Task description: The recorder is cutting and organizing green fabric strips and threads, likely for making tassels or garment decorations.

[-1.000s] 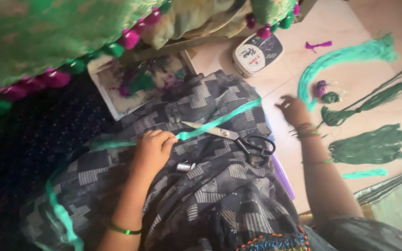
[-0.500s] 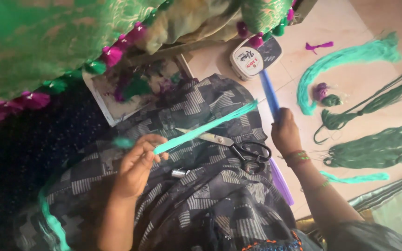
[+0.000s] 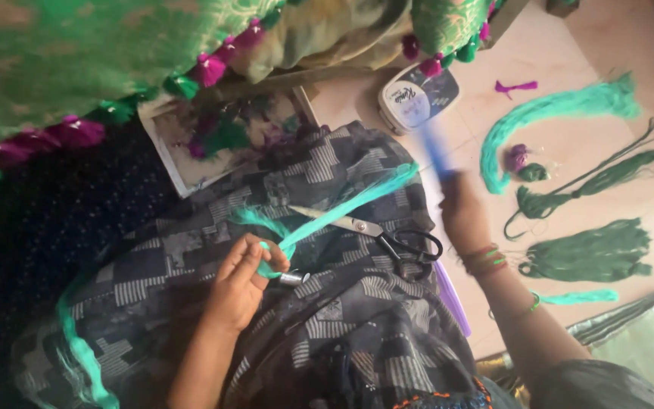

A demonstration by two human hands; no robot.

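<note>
Now the left hand pinches a turquoise thread bundle on the grey patterned cloth, the bundle running toward two o'clock. Scissors lie just beside it. At three o'clock, the blurred right hand grips a blue stick.

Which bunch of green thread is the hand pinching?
The light turquoise strand on the lap, pinched by the left hand. The dark green bundles lie untouched on the floor.
</note>
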